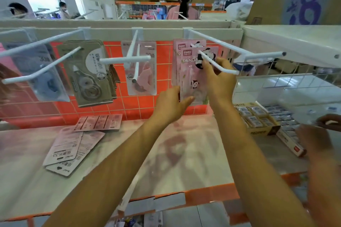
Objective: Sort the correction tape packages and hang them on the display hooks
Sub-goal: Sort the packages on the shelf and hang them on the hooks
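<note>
Pinching panda package (191, 79) top with right hand (218, 75), gripping its foot with left hand (170, 103) at seven o'clock — next, probably back along hook (230, 69) toward ten o'clock.

The single head-worn wide-angle camera looks forward and slightly down, close over the shelf (193, 162) toward the display hooks (118, 60).

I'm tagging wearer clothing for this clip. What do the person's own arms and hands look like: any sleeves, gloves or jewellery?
Both forearms are bare right to the frame's lower edge, so no sleeves show. The left hand and right hand wear no gloves, and no watch, bracelet or ring is visible.
</note>
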The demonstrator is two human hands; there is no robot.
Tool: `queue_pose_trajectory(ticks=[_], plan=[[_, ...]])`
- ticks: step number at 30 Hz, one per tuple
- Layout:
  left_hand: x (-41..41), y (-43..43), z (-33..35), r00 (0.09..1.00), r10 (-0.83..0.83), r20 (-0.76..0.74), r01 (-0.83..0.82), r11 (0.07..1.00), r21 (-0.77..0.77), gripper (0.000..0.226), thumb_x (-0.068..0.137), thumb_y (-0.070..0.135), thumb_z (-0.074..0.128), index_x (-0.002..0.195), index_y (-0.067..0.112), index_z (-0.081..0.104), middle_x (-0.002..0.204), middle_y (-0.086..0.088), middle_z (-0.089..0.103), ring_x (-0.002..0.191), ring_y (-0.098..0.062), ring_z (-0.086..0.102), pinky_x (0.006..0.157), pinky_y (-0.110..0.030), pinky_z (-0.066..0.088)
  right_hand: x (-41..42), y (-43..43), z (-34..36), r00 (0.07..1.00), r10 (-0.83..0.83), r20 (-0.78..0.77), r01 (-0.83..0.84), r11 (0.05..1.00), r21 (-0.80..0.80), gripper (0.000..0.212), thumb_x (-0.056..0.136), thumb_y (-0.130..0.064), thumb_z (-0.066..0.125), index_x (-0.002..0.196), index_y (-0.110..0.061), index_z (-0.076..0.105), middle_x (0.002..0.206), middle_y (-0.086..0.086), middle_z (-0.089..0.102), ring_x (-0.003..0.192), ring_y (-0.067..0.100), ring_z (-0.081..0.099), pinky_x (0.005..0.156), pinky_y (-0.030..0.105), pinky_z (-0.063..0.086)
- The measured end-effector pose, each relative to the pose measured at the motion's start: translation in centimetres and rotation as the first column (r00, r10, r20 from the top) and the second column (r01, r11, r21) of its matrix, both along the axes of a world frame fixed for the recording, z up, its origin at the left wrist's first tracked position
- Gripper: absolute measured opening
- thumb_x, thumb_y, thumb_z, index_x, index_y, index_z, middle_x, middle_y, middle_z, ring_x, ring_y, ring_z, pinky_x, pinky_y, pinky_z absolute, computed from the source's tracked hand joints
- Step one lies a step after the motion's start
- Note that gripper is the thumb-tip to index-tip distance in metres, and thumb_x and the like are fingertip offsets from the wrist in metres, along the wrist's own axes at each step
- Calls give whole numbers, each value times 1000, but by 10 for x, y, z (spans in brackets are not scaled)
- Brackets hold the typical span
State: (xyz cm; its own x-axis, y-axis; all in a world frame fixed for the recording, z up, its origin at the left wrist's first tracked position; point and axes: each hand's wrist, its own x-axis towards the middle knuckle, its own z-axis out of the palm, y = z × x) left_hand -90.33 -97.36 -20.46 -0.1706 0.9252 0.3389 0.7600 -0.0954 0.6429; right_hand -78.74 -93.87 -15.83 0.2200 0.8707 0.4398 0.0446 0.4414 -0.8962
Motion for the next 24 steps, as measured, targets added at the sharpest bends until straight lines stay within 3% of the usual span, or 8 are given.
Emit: queue_pose_trajectory(ticks=[3,6,10,13,15,18,22,24], plan=[[-12,30,-1,995,44,-91,-47,998,-31,39,87,47,60,91,8,62,85,-12,67,82,-33,61,70,-45,50,-13,19,4,1000,0,-3,0,1000,-23,17,86,-18,68,78,-20,53,69,-5,53,53,-8,51,51,8,39],[-19,43,-1,993,47,-107,-53,997,-53,44,88,47,58,81,5,59,77,-14,64,76,-34,59,62,-38,45,-20,31,2,999,-8,-41,6,999,-49,17,86,-18,68,87,-12,53,68,-8,47,47,-16,47,46,4,36],[-25,33,5,984,38,-173,-51,997,-66,42,91,41,58,62,12,49,58,-3,48,65,-29,51,56,-32,30,-26,37,-12,999,-38,6,38,997,-74,34,82,-28,70,104,-5,60,83,-5,60,70,-3,57,60,9,47],[-38,10,-1,969,2,-246,-30,994,-109,30,89,35,61,72,11,56,62,-2,55,74,-31,60,59,-30,34,-32,27,-34,998,-55,8,55,993,-108,39,83,-35,68,113,-12,57,105,1,64,93,12,61,76,18,49],[-55,-9,-16,975,-39,-221,3,987,-161,23,87,30,65,95,9,65,79,-4,69,88,-29,66,70,-31,46,-37,12,-51,995,-94,17,96,987,-127,45,85,-36,66,121,-14,51,115,0,58,101,12,55,80,19,42],[-85,-51,-39,951,-84,-296,12,972,-234,47,86,31,66,129,16,54,118,-8,67,110,-26,62,90,-37,49,-48,-16,-82,990,-97,107,116,977,-181,50,86,-28,65,129,-12,45,124,2,54,112,15,51,93,27,42],[-125,-114,-64,884,-216,-415,41,919,-392,55,92,37,58,142,23,41,142,3,49,128,-15,47,102,-24,34,-68,-65,-126,974,83,210,-21,958,-285,61,89,-8,60,143,-8,32,144,6,42,131,20,42,100,13,29],[-144,-142,-78,873,-262,-412,48,887,-460,62,89,53,52,143,28,37,149,7,40,134,-10,38,106,-21,28,-77,-89,-146,945,167,281,-64,938,-341,61,90,-7,58,145,-9,31,147,6,39,135,20,38,108,21,29]])
